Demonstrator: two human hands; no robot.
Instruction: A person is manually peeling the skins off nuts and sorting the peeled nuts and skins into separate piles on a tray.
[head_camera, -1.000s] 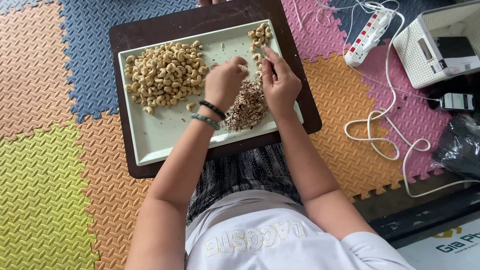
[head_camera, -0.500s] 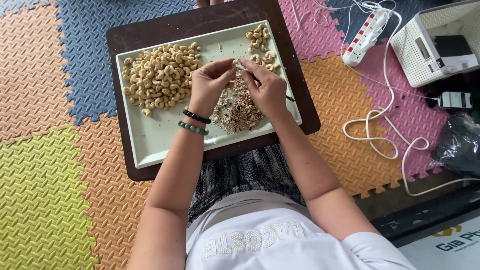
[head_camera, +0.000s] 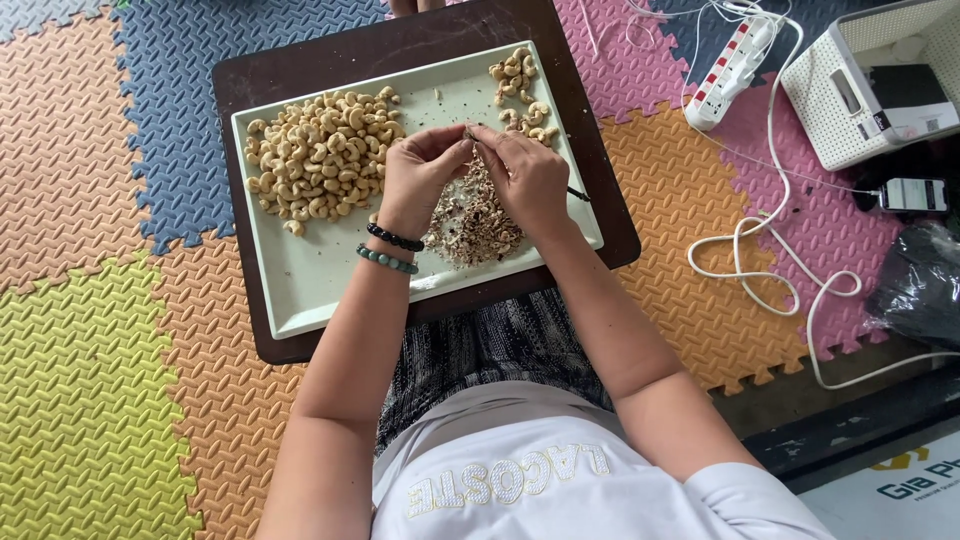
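A pale rectangular tray (head_camera: 320, 280) lies on a dark brown board (head_camera: 300, 60). A big heap of cashew nuts (head_camera: 320, 150) fills the tray's left part. A smaller group of cashews (head_camera: 520, 90) lies at its far right corner. A pile of brownish skins (head_camera: 475, 220) sits in the middle. My left hand (head_camera: 418, 180) and my right hand (head_camera: 528, 180) meet fingertip to fingertip above the skins, pinching one cashew (head_camera: 469, 133) between them. My right hand also holds a thin dark tool whose tip (head_camera: 578, 194) sticks out to the right.
Coloured foam mats cover the floor. A white power strip (head_camera: 735, 65) with a looping white cable (head_camera: 770, 270) lies to the right. Farther right are a white perforated basket (head_camera: 880, 90), a small dark device (head_camera: 915, 195) and a black bag (head_camera: 920, 285).
One second ago my right hand was reaching toward the small group of cashews at the far right. Both hands have since come together over the skin pile with a nut between the fingertips.
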